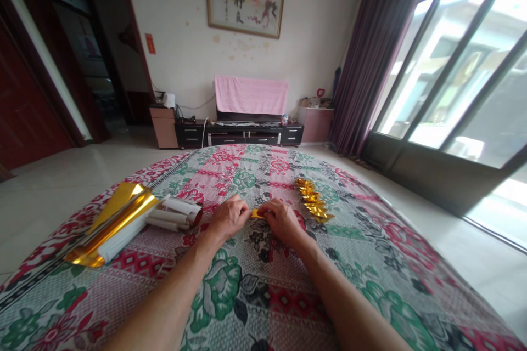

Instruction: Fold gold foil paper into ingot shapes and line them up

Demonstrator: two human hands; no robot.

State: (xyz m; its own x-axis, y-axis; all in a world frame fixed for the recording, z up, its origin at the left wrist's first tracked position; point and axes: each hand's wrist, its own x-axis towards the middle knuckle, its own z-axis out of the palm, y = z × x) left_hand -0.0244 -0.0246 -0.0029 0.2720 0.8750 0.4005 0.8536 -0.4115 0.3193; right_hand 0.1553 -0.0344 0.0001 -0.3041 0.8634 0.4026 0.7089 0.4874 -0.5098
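Note:
Between my two hands, low over the patterned tablecloth, is a small strip of gold foil paper (258, 214). The fingers of my left hand (231, 218) pinch its left end. My right hand (284, 219) is closed on its right end, fingers partly covering it. To the right of my right hand lies a row of folded gold pieces (313, 201), running away from me. On the left rest gold foil sheets (123, 222), partly curled, beside several white paper rolls (175, 214).
The floral tablecloth (247, 285) covers the rounded table. Beyond it stand a low black cabinet (247, 137) and a screen under a pink cloth (252, 94). A purple curtain (366, 49) hangs beside the windows on the right.

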